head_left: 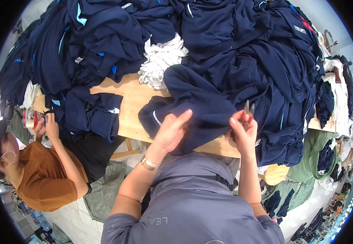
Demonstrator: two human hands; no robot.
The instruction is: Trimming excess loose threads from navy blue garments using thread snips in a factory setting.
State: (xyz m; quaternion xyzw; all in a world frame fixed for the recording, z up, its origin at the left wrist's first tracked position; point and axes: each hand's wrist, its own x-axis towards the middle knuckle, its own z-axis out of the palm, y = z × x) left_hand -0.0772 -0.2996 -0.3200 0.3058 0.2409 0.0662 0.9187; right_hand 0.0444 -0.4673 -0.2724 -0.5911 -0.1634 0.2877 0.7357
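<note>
A dark navy garment (pixel 201 107) lies spread in front of me, draped over the table's near edge. Just above its left part is my left hand (pixel 170 132), one finger stretched out and the others partly blurred; nothing shows in its grip. My right hand (pixel 245 132), at the garment's right side, is closed around a small pair of thread snips (pixel 248 109) with red on the handle. The metal blades point up and away from me. Whether its fingertips also pinch cloth or thread, I cannot make out.
Navy garments are heaped along the far side and right of the wooden table (pixel 131 103). A bundle of white strips (pixel 162 61) lies beyond my garment. At left, a person in a brown top (pixel 50 175) handles something small. A wooden stool (pixel 276 174) stands at near right.
</note>
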